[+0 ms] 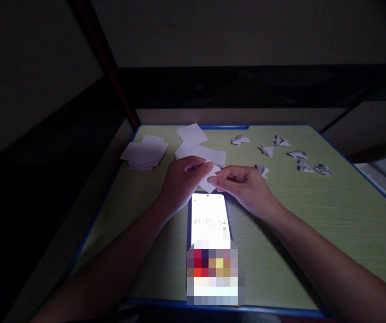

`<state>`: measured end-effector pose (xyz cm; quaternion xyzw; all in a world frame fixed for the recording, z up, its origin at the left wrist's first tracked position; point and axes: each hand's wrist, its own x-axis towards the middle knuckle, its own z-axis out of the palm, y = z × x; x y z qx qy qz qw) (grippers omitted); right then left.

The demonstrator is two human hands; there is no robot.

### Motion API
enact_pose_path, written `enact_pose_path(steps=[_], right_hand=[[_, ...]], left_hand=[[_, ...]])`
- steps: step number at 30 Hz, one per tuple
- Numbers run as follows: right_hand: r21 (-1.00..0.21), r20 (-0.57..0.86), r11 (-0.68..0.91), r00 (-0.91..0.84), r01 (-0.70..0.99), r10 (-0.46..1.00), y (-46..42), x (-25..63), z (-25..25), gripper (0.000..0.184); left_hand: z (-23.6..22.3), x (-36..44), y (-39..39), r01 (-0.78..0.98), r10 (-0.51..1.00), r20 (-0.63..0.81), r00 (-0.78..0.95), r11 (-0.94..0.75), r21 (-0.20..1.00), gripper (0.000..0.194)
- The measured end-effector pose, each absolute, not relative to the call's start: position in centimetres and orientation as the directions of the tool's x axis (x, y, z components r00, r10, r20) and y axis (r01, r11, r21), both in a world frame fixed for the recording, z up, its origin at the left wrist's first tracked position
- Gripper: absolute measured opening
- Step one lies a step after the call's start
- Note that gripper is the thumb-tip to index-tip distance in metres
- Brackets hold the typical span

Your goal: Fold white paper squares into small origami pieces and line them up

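Right now you are working a small white paper piece (210, 178) between both hands, just above the desk (330, 211) and just beyond the lit phone (209, 220) lying between your forearms. Starting at the left, a loose stack of paper squares (144, 154) is sitting near the desk's far left corner, and a second spread of sheets (197, 146) is lying just behind your hands. Your left hand (182, 184) is curling over the piece, its fingers (201, 167) closed on the top edge. Your right hand (246, 186) is meeting it from the other side, its fingers pinching the lower right corner, so both hands are gripping the same piece. To crease well, I judge you are better off keeping the edges lined up before pressing, and pressing against the desk rather than in the air, since the light is dim and the fold lines are hard to see. Further right, several finished folded shapes (293, 154) are lying scattered, well apart from your hands; keep your right forearm clear of them.
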<state>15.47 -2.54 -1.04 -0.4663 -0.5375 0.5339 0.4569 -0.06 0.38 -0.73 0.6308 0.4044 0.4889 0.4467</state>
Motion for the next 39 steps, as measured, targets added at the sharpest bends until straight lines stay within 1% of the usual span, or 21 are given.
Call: enact_pose_path(steps=[5, 10, 16, 20, 23, 27, 31, 33, 36, 39], right_hand=[[-1.0, -0.01, -0.011, -0.137, -0.007, 0.991, -2.46, 15.51, -0.97, 0.028], [-1.0, 0.007, 0.003, -0.136, -0.027, 0.991, -2.35, 15.4, -1.14, 0.028], [-0.999, -0.021, -0.027, -0.181, -0.027, 0.983, -2.28, 15.76, -0.98, 0.029], [-0.995, -0.045, -0.062, -0.187, -0.083, 0.981, -2.25, 15.91, -0.81, 0.029], [-0.992, -0.051, -0.07, -0.17, -0.105, 0.984, -2.21, 15.8, -0.85, 0.03], [-0.994, -0.033, -0.048, -0.146, -0.103, 0.989, -2.15, 15.79, -1.01, 0.026], [-0.994, -0.014, -0.029, -0.132, -0.11, 0.991, -2.11, 16.08, -1.14, 0.021], [-0.993, 0.007, -0.006, -0.104, -0.121, 0.995, -2.05, 16.25, -1.26, 0.018], [-0.987, 0.036, 0.026, -0.062, -0.156, 0.997, -1.95, 16.37, -1.45, 0.015], [-0.982, 0.054, 0.045, -0.045, -0.181, 0.997, -1.93, 16.31, -1.53, 0.013]], left_hand=[[-0.89, -0.19, 0.44, 0.08, 0.948, 0.261, 0.183, -0.279, 0.957, 0.018], [-0.81, -0.04, 0.41, 0.1, 0.952, 0.254, 0.167, -0.273, 0.957, 0.022], [-0.93, -0.11, 0.37, 0.094, 0.944, 0.275, 0.182, -0.295, 0.951, 0.018], [-0.54, -0.04, 0.1, 0.132, 0.943, 0.262, 0.207, -0.292, 0.947, 0.017], [-0.38, 0.15, -0.03, 0.116, 0.939, 0.271, 0.211, -0.299, 0.947, 0.015], [-0.71, 0.23, 0.02, 0.125, 0.934, 0.289, 0.21, -0.319, 0.94, 0.013], [-0.76, 0.25, -0.1, 0.123, 0.928, 0.274, 0.252, -0.312, 0.942, 0.009], [-0.52, 0.31, -0.26, 0.107, 0.928, 0.241, 0.284, -0.281, 0.954, 0.014], [-0.17, 0.35, -0.46, 0.162, 0.921, 0.185, 0.343, -0.252, 0.954, 0.017], [-0.2, 0.26, -0.45, 0.203, 0.912, 0.184, 0.367, -0.271, 0.941, 0.017]])
